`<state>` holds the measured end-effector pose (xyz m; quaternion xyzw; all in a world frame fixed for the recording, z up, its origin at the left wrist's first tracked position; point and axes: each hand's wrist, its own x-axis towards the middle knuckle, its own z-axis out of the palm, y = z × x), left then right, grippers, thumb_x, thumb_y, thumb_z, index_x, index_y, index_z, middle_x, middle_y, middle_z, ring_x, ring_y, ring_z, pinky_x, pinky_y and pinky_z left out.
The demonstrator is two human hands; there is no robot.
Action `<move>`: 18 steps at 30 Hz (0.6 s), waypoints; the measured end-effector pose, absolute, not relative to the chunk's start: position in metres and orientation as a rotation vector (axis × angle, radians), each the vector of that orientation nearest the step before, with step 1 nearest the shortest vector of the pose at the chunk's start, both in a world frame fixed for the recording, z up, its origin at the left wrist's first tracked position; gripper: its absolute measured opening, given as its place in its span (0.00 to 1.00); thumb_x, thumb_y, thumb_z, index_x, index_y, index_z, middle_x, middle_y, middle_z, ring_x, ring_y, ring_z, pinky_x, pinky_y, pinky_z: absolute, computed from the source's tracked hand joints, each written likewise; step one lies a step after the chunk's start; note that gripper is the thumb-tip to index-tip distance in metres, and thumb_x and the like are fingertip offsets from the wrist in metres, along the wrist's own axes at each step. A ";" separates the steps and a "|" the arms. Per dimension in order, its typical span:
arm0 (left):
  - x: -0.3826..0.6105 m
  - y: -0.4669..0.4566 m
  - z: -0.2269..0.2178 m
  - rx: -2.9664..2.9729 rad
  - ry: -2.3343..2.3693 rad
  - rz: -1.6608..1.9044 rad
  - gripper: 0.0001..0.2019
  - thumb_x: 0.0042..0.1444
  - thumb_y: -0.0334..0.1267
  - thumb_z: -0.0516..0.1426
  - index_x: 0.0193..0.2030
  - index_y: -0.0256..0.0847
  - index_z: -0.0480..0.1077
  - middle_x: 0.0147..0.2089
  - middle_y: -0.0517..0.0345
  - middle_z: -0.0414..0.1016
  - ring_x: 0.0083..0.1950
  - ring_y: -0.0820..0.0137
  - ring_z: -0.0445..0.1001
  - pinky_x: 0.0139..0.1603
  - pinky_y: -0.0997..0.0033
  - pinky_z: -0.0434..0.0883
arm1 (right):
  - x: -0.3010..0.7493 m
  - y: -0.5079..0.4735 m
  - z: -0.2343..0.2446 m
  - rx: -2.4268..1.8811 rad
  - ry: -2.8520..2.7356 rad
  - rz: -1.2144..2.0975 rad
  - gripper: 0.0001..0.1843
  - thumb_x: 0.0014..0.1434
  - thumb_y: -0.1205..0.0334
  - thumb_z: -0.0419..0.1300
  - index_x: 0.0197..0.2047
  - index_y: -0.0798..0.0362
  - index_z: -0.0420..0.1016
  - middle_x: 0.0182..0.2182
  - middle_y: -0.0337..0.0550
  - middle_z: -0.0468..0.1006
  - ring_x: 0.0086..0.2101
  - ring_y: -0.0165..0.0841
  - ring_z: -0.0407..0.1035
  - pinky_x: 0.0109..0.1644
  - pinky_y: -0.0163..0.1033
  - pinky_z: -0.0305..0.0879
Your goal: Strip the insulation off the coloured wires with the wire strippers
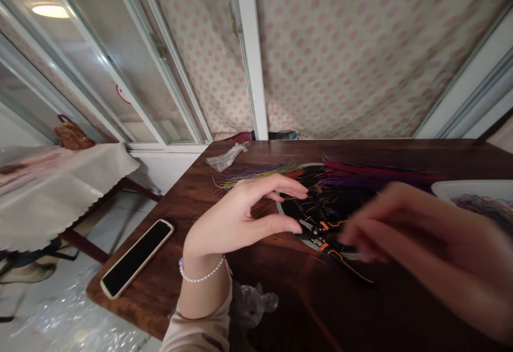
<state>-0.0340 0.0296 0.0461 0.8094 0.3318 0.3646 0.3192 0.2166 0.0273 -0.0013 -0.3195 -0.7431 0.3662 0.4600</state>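
Observation:
My left hand (256, 208), with a bead bracelet at the wrist, hovers over the near-left rim of a dark round plate (281, 208). Its fingers are stretched out and apart from the thumb, with nothing visible between them. My right hand (417, 240) is smeared by motion at the plate's right side, so its fingers cannot be made out. Between the hands, wire strippers (320, 242) with black and orange handles lie with jaws on the plate. Short wire bits are scattered there. A multicoloured wire bundle (264, 173) lies behind my left hand, a red and purple wire bundle (368, 174) behind my right.
A white tub (444, 186) of tangled wires stands at the right. A phone (138, 258) lies near the wooden table's left edge. Clear plastic bags rest at the back (227, 157) and front (252, 304). A cloth-covered table (92, 181) with a brown bag (72, 133) stands to the left.

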 end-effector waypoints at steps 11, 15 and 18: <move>-0.123 0.070 0.020 1.726 1.567 1.501 0.14 0.65 0.45 0.53 0.32 0.41 0.69 0.19 0.66 0.59 0.19 0.75 0.57 0.21 0.75 0.61 | -0.003 0.160 0.036 -0.473 -1.921 1.054 0.07 0.68 0.60 0.56 0.44 0.52 0.73 0.42 0.41 0.78 0.39 0.29 0.74 0.43 0.37 0.73; -0.148 0.059 0.019 1.397 1.814 1.879 0.14 0.64 0.47 0.54 0.32 0.41 0.69 0.20 0.68 0.50 0.18 0.76 0.48 0.17 0.76 0.48 | -0.048 0.205 -0.021 -0.674 -1.986 0.976 0.17 0.67 0.55 0.60 0.56 0.52 0.72 0.53 0.48 0.74 0.48 0.38 0.73 0.51 0.50 0.74; -0.154 0.046 0.023 1.273 1.778 2.051 0.15 0.63 0.47 0.55 0.29 0.42 0.67 0.19 0.69 0.47 0.19 0.76 0.46 0.17 0.75 0.46 | -0.071 0.216 -0.068 -0.750 -2.067 0.930 0.20 0.66 0.54 0.60 0.57 0.54 0.71 0.55 0.47 0.74 0.49 0.41 0.72 0.52 0.52 0.73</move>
